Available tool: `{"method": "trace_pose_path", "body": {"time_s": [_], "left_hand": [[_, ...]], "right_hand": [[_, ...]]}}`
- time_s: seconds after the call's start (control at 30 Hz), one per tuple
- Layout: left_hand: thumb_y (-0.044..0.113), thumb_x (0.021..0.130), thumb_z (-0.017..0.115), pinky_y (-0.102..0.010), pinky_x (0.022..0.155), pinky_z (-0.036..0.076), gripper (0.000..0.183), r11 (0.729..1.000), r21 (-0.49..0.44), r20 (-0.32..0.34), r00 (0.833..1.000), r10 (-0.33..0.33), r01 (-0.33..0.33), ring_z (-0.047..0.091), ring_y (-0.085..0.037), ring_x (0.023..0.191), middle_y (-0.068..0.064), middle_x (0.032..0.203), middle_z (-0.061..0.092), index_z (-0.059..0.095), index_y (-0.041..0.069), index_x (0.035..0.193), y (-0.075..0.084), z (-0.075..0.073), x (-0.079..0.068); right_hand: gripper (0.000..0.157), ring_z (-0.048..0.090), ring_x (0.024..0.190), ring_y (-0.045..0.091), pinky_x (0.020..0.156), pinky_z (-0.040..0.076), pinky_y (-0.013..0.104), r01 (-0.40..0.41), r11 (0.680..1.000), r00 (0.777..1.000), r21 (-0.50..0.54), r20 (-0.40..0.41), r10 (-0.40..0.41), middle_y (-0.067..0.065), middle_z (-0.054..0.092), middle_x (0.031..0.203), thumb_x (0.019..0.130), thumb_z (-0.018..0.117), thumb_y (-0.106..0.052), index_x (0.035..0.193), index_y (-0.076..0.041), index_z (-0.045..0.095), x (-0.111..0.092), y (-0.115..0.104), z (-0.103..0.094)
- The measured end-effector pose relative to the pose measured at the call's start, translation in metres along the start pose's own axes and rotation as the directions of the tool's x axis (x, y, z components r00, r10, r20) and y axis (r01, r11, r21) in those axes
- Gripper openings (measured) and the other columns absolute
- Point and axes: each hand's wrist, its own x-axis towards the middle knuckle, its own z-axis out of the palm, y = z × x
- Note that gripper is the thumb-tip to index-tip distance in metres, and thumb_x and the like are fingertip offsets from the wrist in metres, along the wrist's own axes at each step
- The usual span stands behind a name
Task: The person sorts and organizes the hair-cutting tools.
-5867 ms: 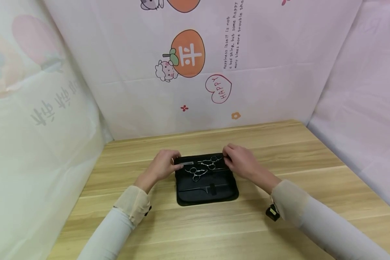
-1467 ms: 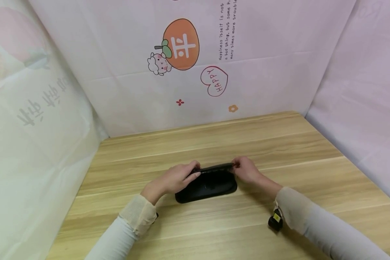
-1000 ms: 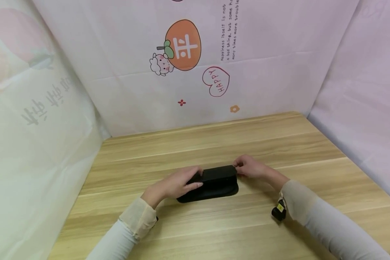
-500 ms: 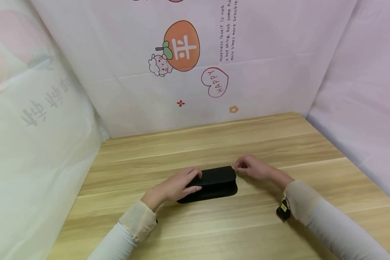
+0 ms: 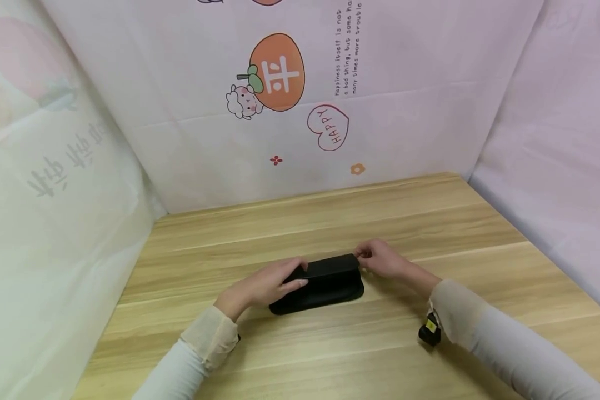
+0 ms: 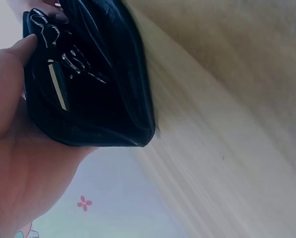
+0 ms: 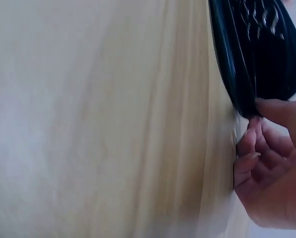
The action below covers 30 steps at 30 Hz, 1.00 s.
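A black zippered scissors case (image 5: 325, 300) stands half folded on the table, its upper flap leaning over the lower half. My left hand (image 5: 265, 286) grips the flap's left part, thumb on the near inner side. At the case's right end, my right hand (image 5: 382, 260) pinches the corner near the fold; whether it holds a zip pull is hard to tell. Inside, two pairs of scissors (image 6: 73, 62) and a pale narrow strip (image 6: 57, 85) show in the left wrist view. From the right wrist view, the scissors' finger rings (image 7: 259, 20) also appear. The head view hides these contents.
The wooden table (image 5: 300, 355) surrounds the case. Behind it hangs a white printed cloth (image 5: 405, 128), with more cloth at the left and right sides. A small black wrist camera (image 5: 430, 330) hangs below the right sleeve.
Earlier the case lay spread flat with its scissors showing; its far half has since been folded toward me. In the last half second the flap has lifted slightly and the right hand has shifted left.
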Motion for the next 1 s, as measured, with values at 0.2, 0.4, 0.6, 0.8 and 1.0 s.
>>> {"method": "trace_pose_path", "body": {"time_s": [0.2,0.4,0.6,0.8,1.0], "left_hand": [[0.040,0.110,0.047,-0.039,0.108,0.046,0.046,1.000,0.002,0.018,1.000,-0.016,0.016,0.055,-0.019,0.131,-0.003,0.142,0.057,0.047,0.012,0.146,-0.002,-0.003,0.002],[0.041,0.108,0.048,-0.038,0.107,0.046,0.045,1.000,0.014,0.019,1.000,-0.002,0.002,0.054,-0.016,0.130,-0.001,0.140,0.057,0.047,0.014,0.145,-0.002,-0.001,0.000],[0.037,0.108,0.052,-0.040,0.106,0.046,0.041,0.999,0.016,0.009,1.000,0.029,-0.029,0.054,-0.018,0.128,-0.003,0.137,0.056,0.047,0.014,0.142,0.000,0.000,-0.003],[0.039,0.107,0.053,-0.037,0.107,0.045,0.041,0.998,0.062,0.019,0.999,0.026,-0.027,0.053,-0.016,0.128,-0.001,0.137,0.054,0.047,0.016,0.141,0.001,0.003,-0.003],[0.038,0.105,0.058,-0.040,0.110,0.043,0.041,0.997,0.076,0.029,0.999,0.020,-0.023,0.049,-0.019,0.133,-0.002,0.143,0.050,0.050,0.016,0.138,0.004,0.002,-0.004]], "right_hand": [[0.022,0.057,0.065,0.014,0.056,0.047,0.024,-0.006,1.000,1.000,0.021,-0.005,0.006,0.006,0.066,0.081,0.089,0.052,0.011,0.100,0.007,0.071,0.003,-0.004,0.005],[0.016,0.049,0.061,0.013,0.055,0.041,0.023,-0.010,0.998,0.992,0.063,0.129,0.002,0.007,0.060,0.077,0.089,0.053,0.010,0.093,0.004,0.068,0.008,-0.001,-0.004],[0.017,0.038,0.053,0.012,0.049,0.034,0.025,-0.066,0.985,0.962,0.162,0.271,0.020,0.002,0.046,0.070,0.101,0.053,0.001,0.086,0.003,0.061,0.013,0.002,-0.018],[0.027,0.034,0.051,0.011,0.049,0.032,0.023,-0.057,0.981,0.949,0.185,0.316,-0.004,-0.002,0.040,0.064,0.104,0.054,-0.004,0.085,0.015,0.053,0.011,0.007,-0.027],[0.017,0.048,0.069,0.016,0.059,0.052,0.029,-0.063,0.990,0.961,0.129,0.274,0.026,0.007,0.054,0.080,0.103,0.057,-0.006,0.097,0.007,0.066,0.004,0.013,-0.031]]}}
